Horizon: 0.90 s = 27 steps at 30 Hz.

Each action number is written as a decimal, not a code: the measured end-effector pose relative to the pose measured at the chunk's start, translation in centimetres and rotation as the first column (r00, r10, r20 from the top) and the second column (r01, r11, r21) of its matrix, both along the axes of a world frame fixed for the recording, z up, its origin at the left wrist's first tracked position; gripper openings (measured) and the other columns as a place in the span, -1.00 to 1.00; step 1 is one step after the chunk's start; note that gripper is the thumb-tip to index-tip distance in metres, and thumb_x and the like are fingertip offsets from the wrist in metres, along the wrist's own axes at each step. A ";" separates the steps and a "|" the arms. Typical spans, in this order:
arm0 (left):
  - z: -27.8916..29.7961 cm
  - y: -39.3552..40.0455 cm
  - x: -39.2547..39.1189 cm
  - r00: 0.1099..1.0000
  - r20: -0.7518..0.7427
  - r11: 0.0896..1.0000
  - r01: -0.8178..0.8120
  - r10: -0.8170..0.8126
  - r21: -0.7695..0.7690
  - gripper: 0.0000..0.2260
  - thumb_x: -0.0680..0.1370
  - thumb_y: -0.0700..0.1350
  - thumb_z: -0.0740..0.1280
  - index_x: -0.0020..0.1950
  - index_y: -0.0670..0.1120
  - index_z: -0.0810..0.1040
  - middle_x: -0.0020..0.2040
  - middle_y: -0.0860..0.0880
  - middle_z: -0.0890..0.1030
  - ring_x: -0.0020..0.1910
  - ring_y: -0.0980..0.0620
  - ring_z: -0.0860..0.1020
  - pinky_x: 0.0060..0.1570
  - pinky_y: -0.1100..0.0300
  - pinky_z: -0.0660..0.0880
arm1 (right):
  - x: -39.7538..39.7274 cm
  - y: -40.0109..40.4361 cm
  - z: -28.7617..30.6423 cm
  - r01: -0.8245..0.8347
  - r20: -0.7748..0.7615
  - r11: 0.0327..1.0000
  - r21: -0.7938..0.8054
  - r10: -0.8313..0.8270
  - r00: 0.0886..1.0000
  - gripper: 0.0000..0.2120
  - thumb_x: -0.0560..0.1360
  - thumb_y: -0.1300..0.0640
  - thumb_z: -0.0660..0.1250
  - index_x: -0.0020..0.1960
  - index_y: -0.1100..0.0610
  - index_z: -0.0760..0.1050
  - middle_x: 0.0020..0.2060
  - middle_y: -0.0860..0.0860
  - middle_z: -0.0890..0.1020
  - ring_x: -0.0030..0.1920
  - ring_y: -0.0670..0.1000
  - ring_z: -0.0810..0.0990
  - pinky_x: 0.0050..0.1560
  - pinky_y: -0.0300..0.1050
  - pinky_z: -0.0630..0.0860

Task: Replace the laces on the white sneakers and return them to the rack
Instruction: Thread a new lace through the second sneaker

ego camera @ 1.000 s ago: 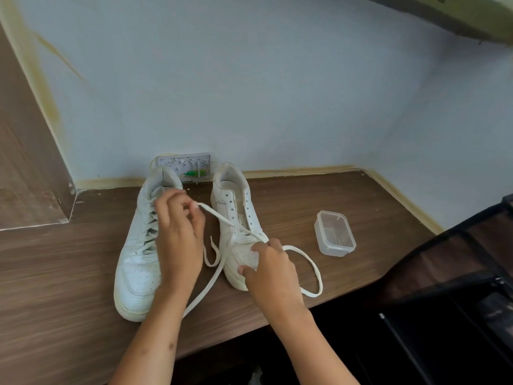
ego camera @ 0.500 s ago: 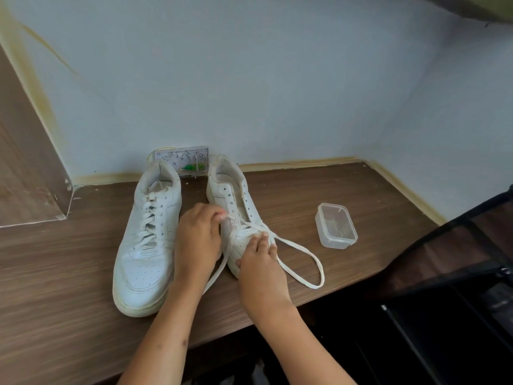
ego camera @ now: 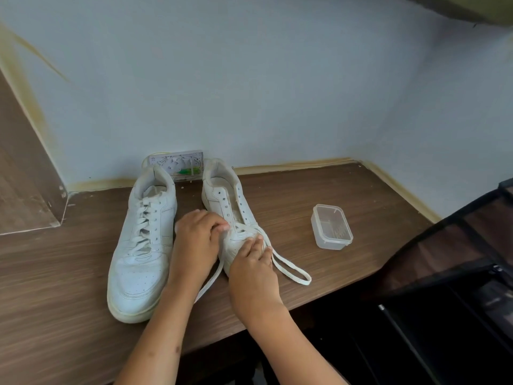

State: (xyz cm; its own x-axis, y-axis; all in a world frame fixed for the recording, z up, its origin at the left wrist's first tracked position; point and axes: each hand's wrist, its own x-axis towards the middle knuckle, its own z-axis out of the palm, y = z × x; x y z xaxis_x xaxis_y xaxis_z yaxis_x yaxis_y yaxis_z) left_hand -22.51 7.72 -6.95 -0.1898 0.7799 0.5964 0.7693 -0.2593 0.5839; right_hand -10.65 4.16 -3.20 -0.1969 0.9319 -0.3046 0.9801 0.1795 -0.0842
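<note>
Two white sneakers stand side by side on a brown wooden table (ego camera: 299, 195), toes toward me. The left sneaker (ego camera: 141, 245) is fully laced. The right sneaker (ego camera: 224, 198) has a white lace (ego camera: 288, 270) threaded only through its lowest eyelets; one end loops on the table to the right, the other trails toward the front edge. My left hand (ego camera: 195, 240) pinches the lace at the sneaker's left eyelet row. My right hand (ego camera: 254, 270) rests on the toe, fingers pressing on the lace crossing.
A small clear plastic box (ego camera: 331, 227) sits to the right of the sneakers. A white electrical wall plate (ego camera: 177, 163) is behind them at the wall. A dark rack frame (ego camera: 458, 259) stands at the lower right past the table's edge.
My left hand came off the left sneaker and moved right and down to the right sneaker's lace. My right hand slid up onto the toe. The lace loop now lies flatter.
</note>
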 end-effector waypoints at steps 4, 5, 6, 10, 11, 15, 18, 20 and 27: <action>1.3 -0.7 -0.9 0.942 0.211 0.955 -0.283 0.259 0.089 -0.89 0.53 -0.37 0.29 -0.01 -0.22 0.55 -0.08 -0.11 0.53 -0.09 0.05 0.45 -0.08 0.27 0.37 | 0.0 0.0 0.2 -0.008 0.026 1.000 -0.016 0.009 1.000 -0.34 0.65 0.30 0.09 0.49 0.41 -0.33 0.50 0.38 -0.21 0.53 0.37 -0.08 0.53 0.09 0.10; 1.5 -0.9 -1.2 0.933 0.229 0.946 -0.306 0.276 0.104 -0.90 0.54 -0.35 0.29 0.01 -0.23 0.56 -0.06 -0.12 0.54 -0.07 0.03 0.46 -0.05 0.34 0.33 | 0.0 0.0 0.3 -0.011 0.035 1.000 -0.024 0.012 0.999 -0.33 0.64 0.30 0.10 0.49 0.41 -0.32 0.50 0.38 -0.21 0.53 0.37 -0.08 0.53 0.09 0.10; 1.5 -1.0 -1.4 0.940 0.216 0.952 -0.289 0.263 0.102 -0.91 0.55 -0.32 0.31 0.01 -0.21 0.57 -0.06 -0.10 0.55 -0.06 0.02 0.48 -0.04 0.38 0.31 | -0.1 0.0 0.3 -0.012 0.041 1.000 -0.029 0.013 0.999 -0.32 0.64 0.30 0.11 0.49 0.41 -0.32 0.50 0.38 -0.21 0.53 0.37 -0.08 0.53 0.09 0.10; 0.8 -0.4 -0.5 0.997 0.062 0.999 -0.053 0.054 -0.007 -0.89 0.46 -0.14 0.48 -0.05 -0.11 0.65 -0.13 0.01 0.61 -0.13 0.05 0.52 0.05 0.28 0.42 | -0.2 0.0 0.3 -0.008 0.035 1.000 -0.027 0.009 0.999 -0.35 0.66 0.26 0.07 0.49 0.41 -0.33 0.51 0.37 -0.21 0.53 0.36 -0.08 0.54 0.09 0.08; 0.4 -0.3 -0.2 0.999 0.027 1.000 -0.023 0.023 -0.020 -0.90 0.44 -0.13 0.49 -0.09 -0.11 0.66 -0.19 0.03 0.62 -0.19 0.05 0.53 0.06 0.12 0.48 | -0.2 0.0 0.3 -0.007 0.037 1.000 -0.026 0.008 0.999 -0.35 0.67 0.25 0.06 0.49 0.41 -0.33 0.51 0.37 -0.21 0.53 0.36 -0.08 0.54 0.09 0.07; 0.2 -0.2 -0.1 0.996 0.077 0.999 -0.033 0.035 -0.027 -0.98 0.50 -0.22 0.40 -0.12 -0.12 0.61 -0.22 0.03 0.58 -0.23 0.04 0.52 -0.16 0.03 0.52 | -0.3 -0.1 0.4 -0.002 0.053 1.000 -0.030 0.003 0.999 -0.35 0.67 0.23 0.05 0.48 0.41 -0.35 0.50 0.38 -0.22 0.52 0.38 -0.09 0.54 0.11 0.07; 1.3 -0.7 -0.6 0.941 0.264 0.965 -0.242 0.209 0.097 -0.90 0.58 -0.21 0.25 -0.01 -0.22 0.54 -0.11 -0.05 0.54 -0.16 0.03 0.50 -0.14 0.35 0.41 | -0.3 -0.2 0.5 -0.008 0.074 0.999 -0.034 0.011 0.997 -0.33 0.66 0.27 0.08 0.47 0.43 -0.36 0.49 0.39 -0.23 0.52 0.39 -0.08 0.53 0.12 0.08; 2.0 -1.1 -1.1 0.881 0.371 0.909 -0.378 0.294 0.177 -0.90 0.60 -0.24 0.25 0.04 -0.26 0.51 -0.05 -0.09 0.52 -0.07 0.11 0.45 -0.04 0.48 0.36 | -0.3 -0.2 0.6 -0.018 0.094 0.999 -0.036 0.021 0.995 -0.33 0.65 0.27 0.09 0.47 0.43 -0.35 0.49 0.40 -0.22 0.51 0.40 -0.08 0.53 0.13 0.08; 1.3 -0.6 -0.7 0.998 0.054 0.996 -0.021 0.017 0.084 -0.76 0.51 -0.15 0.42 0.16 -0.13 0.61 0.12 -0.04 0.55 0.14 0.11 0.45 0.15 0.15 0.44 | -0.6 -0.1 0.3 -0.006 0.104 1.000 -0.026 0.009 0.995 -0.34 0.67 0.23 0.07 0.47 0.44 -0.34 0.49 0.40 -0.21 0.51 0.40 -0.07 0.53 0.13 0.09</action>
State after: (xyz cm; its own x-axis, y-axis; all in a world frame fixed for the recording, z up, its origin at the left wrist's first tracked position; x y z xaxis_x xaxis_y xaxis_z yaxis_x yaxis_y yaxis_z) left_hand -23.17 7.13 -5.60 -0.2370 0.7229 0.6490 0.7431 -0.2954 0.6004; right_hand -11.23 4.07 -2.91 -0.1696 0.9221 -0.3479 0.9825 0.1857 0.0133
